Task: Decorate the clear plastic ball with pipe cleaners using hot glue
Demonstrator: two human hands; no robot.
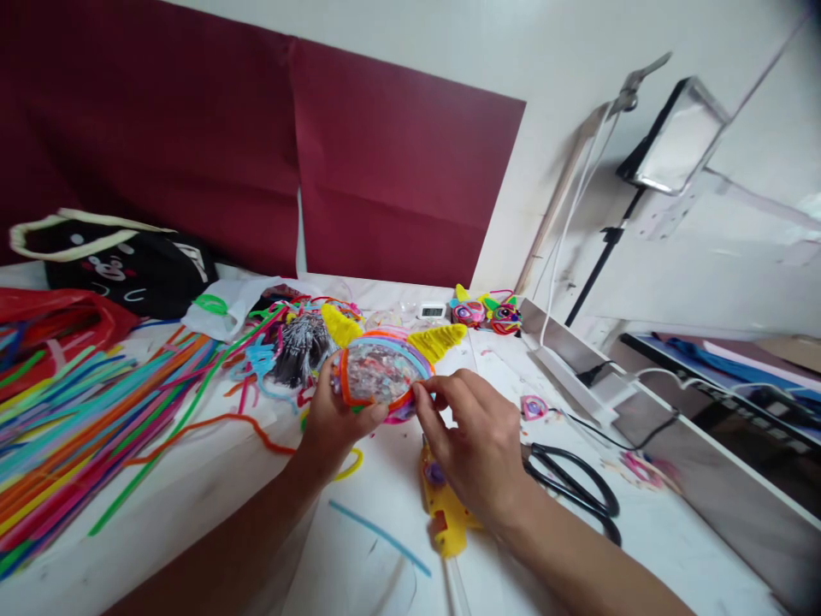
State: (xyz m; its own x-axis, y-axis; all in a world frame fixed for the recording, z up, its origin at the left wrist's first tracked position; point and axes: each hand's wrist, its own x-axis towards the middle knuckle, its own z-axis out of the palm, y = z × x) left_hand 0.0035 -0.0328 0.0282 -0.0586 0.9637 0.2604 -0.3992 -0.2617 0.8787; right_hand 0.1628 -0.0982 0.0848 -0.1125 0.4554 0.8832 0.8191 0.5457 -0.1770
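Raised over the table's middle is a craft animal head (385, 370) with two yellow fuzzy ears, colourful bands along its top and a clear, glue-like face edged in orange pipe cleaner. My left hand (333, 419) grips it from the left, thumb along the lower rim. At its lower right edge, my right hand (471, 428) has thumb and forefinger pinched together; whether a bit of the orange edging is between them I cannot make out. Partly hidden under my right hand lies a yellow glue gun (445, 522). Black-handled scissors (577, 483) rest right of it.
Bundled pipe cleaners (96, 436) cover the left, beside a red bag (96, 321) and a black bag (128, 269). Two finished-looking colourful heads (484, 314) and a small digital clock (432, 310) stand at the back. A blue strip (380, 537) lies in front. A ledge with a power strip (606, 393) borders the right.
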